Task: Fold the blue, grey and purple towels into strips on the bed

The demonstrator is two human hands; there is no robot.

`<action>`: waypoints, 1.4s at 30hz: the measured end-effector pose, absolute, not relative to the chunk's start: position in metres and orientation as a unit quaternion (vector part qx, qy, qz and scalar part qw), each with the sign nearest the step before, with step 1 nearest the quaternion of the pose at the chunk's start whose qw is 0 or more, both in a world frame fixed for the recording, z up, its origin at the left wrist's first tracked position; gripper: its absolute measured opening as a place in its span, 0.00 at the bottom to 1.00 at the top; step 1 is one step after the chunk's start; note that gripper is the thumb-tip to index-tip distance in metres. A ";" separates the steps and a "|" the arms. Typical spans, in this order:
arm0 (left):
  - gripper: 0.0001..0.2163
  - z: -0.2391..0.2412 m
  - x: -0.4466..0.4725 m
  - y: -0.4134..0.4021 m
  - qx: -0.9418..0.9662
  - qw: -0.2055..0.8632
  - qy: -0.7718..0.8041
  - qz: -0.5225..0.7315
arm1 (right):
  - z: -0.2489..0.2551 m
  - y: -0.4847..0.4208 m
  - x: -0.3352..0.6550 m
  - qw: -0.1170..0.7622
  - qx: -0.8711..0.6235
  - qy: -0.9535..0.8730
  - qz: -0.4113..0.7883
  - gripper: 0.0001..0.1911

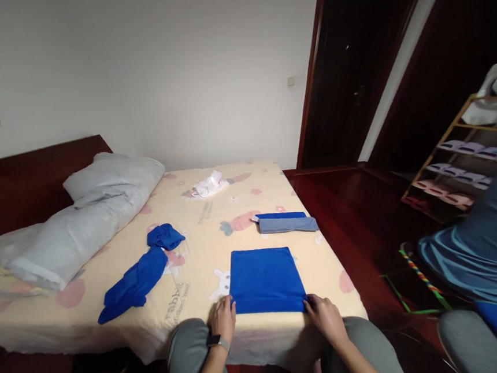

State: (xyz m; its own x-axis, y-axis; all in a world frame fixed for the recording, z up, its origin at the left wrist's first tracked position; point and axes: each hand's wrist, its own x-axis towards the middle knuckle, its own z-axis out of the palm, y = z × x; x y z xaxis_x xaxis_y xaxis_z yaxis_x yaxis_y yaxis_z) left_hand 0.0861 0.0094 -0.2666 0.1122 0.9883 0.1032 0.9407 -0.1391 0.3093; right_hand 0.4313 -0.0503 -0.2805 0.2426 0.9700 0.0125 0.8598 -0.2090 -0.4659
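From afar I hold left hand (223, 318) and right hand (327, 318) forward, backs up, well apart, fingers (232, 308) curled in pinch; forearms (210, 372) slant inward toward hands, bent knees (187, 343) flanking both.

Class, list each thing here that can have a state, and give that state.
Square blue cloth: laid flat
Left hand: holding its near left corner
Right hand: holding its near right corner
Strip of cloth: folded
Long blue cloth: crumpled
Small blue cloth: bunched up
White bundle: crumpled
Grey bedding: heaped, rumpled
Slippers: lined up in rows
Door: looks shut
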 end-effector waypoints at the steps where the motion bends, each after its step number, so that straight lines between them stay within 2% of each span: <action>1: 0.12 -0.265 0.087 0.009 0.745 0.059 0.651 0.133 | -0.278 -0.051 0.430 0.173 -0.766 -0.607 0.118 0.20; 6: 0.19 -0.258 0.097 0.001 0.791 0.020 0.597 0.133 | -0.269 -0.053 0.422 0.120 -0.776 -0.619 0.007 0.18; 9: 0.23 -0.259 0.115 -0.012 0.882 0.065 0.450 0.125 | -0.270 -0.055 0.412 0.146 -0.745 -0.650 -0.043 0.19; 12: 0.27 -0.264 0.135 -0.024 0.920 0.110 0.359 0.110 | -0.277 -0.060 0.398 0.190 -0.636 -0.747 -0.018 0.23; 15: 0.29 -0.269 0.146 -0.027 0.911 0.135 0.377 0.101 | -0.287 -0.062 0.386 0.192 -0.525 -0.829 0.015 0.30; 17: 0.29 -0.271 0.146 -0.024 0.907 0.142 0.384 0.098 | -0.291 -0.062 0.382 0.181 -0.503 -0.845 0.019 0.32; 26: 0.26 -0.278 0.103 -0.006 0.886 0.097 0.443 0.096 | -0.302 -0.054 0.414 0.149 -0.558 -0.814 0.065 0.30; 35: 0.29 -0.269 0.072 0.021 0.810 0.173 0.545 0.129 | -0.309 -0.048 0.434 0.172 -0.602 -0.775 0.085 0.33; 39: 0.23 -0.270 0.072 0.022 0.809 0.169 0.539 0.164 | -0.301 -0.046 0.431 0.210 -0.633 -0.744 0.050 0.32; 42: 0.17 -0.263 0.071 0.021 0.809 0.158 0.542 0.163 | -0.289 -0.047 0.433 0.215 -0.645 -0.729 0.073 0.29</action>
State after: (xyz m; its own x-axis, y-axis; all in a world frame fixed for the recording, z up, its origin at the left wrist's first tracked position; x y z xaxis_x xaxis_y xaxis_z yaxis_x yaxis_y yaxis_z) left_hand 0.0711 0.0211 -0.2634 0.3582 0.9291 0.0922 0.8257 -0.3614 0.4331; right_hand 0.4326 -0.0473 -0.2886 -0.0747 0.9728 0.2192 0.9102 0.1563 -0.3835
